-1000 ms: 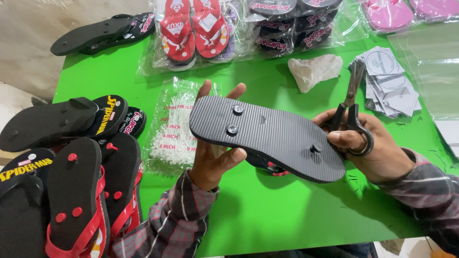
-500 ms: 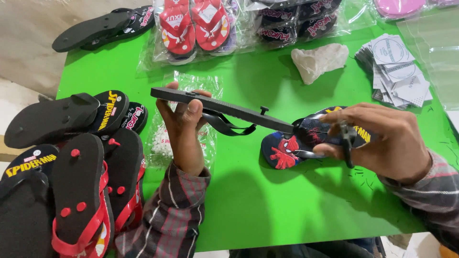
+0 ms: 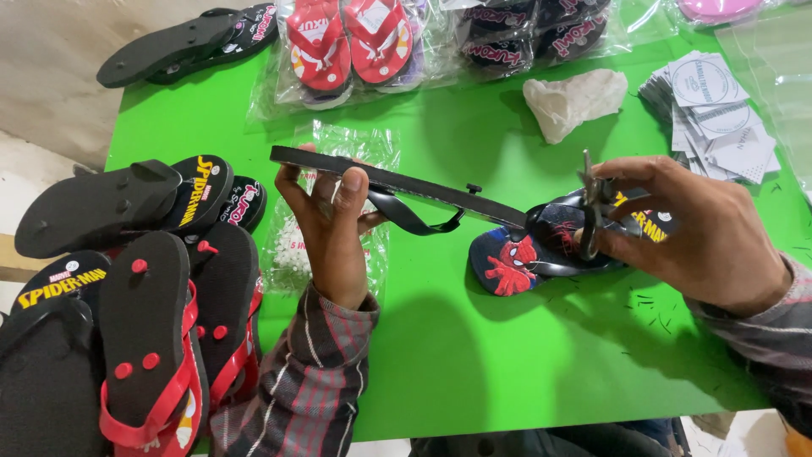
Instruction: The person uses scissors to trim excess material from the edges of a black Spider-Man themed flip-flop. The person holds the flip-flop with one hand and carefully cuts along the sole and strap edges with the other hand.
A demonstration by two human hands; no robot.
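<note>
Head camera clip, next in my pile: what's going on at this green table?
A person holds a black flip-flop edge-on above the green table. The left hand grips its front end, with the strap hanging below. The right hand holds a metal scissor-like tool at the heel end. A second printed flip-flop lies just beneath. Piles of finished flip-flops sit at the left, bagged pairs along the far edge.

- I read this as a small footwear workshop or packing bench.
- Green worktable [image 3: 474, 372], loose black flip-flops piled [image 3: 127, 279] at its left edge.
- Bagged sandal pairs [image 3: 355, 42] along the far side; card labels stacked [image 3: 719, 110] at right.
</note>
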